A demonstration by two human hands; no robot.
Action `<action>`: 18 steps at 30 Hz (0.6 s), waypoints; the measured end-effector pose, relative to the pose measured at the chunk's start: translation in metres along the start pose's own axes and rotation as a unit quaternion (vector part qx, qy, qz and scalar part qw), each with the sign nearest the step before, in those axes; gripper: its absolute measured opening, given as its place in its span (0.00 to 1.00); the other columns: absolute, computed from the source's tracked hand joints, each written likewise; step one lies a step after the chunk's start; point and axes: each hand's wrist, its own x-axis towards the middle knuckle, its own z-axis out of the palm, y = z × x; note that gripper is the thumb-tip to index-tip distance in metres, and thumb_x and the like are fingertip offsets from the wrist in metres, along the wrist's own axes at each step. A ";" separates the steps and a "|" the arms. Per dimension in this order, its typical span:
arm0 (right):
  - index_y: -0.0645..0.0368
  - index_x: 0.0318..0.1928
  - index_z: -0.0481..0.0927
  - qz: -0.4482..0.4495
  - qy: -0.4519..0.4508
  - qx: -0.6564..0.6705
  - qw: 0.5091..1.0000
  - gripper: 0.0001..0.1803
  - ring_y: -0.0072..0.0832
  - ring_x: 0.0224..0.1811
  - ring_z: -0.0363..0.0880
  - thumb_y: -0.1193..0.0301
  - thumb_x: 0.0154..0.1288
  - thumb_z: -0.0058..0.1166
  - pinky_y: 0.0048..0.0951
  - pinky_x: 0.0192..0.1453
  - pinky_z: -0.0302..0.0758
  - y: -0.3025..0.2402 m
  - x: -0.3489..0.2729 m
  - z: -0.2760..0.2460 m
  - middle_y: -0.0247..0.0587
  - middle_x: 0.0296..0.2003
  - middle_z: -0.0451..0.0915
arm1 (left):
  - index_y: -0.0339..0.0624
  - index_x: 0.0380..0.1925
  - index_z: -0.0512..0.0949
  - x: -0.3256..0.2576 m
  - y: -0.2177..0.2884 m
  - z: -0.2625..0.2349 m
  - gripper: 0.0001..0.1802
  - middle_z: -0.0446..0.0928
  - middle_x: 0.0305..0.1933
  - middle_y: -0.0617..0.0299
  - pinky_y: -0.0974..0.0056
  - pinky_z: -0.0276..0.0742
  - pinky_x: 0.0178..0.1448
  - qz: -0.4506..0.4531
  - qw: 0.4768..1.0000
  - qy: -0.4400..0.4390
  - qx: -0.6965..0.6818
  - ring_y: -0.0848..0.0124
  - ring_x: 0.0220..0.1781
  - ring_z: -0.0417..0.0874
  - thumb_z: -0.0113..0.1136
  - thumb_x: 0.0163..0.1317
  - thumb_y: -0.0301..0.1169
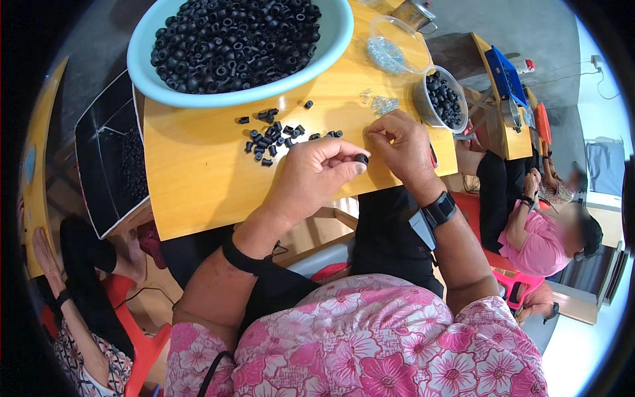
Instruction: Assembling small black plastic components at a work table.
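Note:
My left hand [317, 171] pinches a small black rubber bushing [361, 159] between thumb and forefinger, above the near part of the yellow table [198, 192]. Close by on its right, my right hand [402, 142] has its thumb and forefinger pressed together; whatever they hold, if anything, is too small to make out. Several loose black bushings [264, 142] lie scattered on the wood just beyond my left hand. Small clear or silvery pieces [383, 104] lie in a little heap beyond my right hand.
A large pale blue basin [142, 73] heaped with black bushings stands at the back left. At the back right are a clear tub [423, 99] of black parts, a shallow clear container [411, 33] of small pieces and a metal mug [413, 14]. Other people sit at both sides.

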 end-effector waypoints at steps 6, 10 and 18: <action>0.58 0.31 0.83 -0.069 -0.010 -0.044 0.997 0.03 0.48 0.35 0.80 0.73 0.57 0.59 0.44 0.40 0.77 -0.006 -0.001 0.002 0.47 0.31 0.80 | 0.34 0.47 0.83 0.002 -0.006 0.001 0.11 0.83 0.36 0.65 0.73 0.78 0.44 0.006 1.000 0.023 -0.009 0.81 0.36 0.80 0.62 0.67 0.26; 0.58 0.34 0.82 -0.076 -0.019 -0.054 0.995 0.03 0.48 0.36 0.80 0.76 0.57 0.58 0.43 0.41 0.78 -0.014 0.000 0.001 0.47 0.32 0.81 | 0.35 0.47 0.83 0.004 -0.010 0.002 0.11 0.82 0.31 0.64 0.72 0.78 0.40 0.040 0.998 0.038 -0.040 0.80 0.32 0.81 0.61 0.68 0.28; 0.64 0.43 0.83 -0.004 -0.035 0.192 0.981 0.09 0.29 0.38 0.83 0.81 0.62 0.57 0.27 0.43 0.79 -0.024 -0.008 -0.016 0.43 0.35 0.82 | 0.34 0.48 0.82 0.004 -0.011 0.000 0.12 0.84 0.38 0.64 0.73 0.79 0.42 0.013 0.997 0.051 -0.065 0.80 0.33 0.81 0.61 0.68 0.28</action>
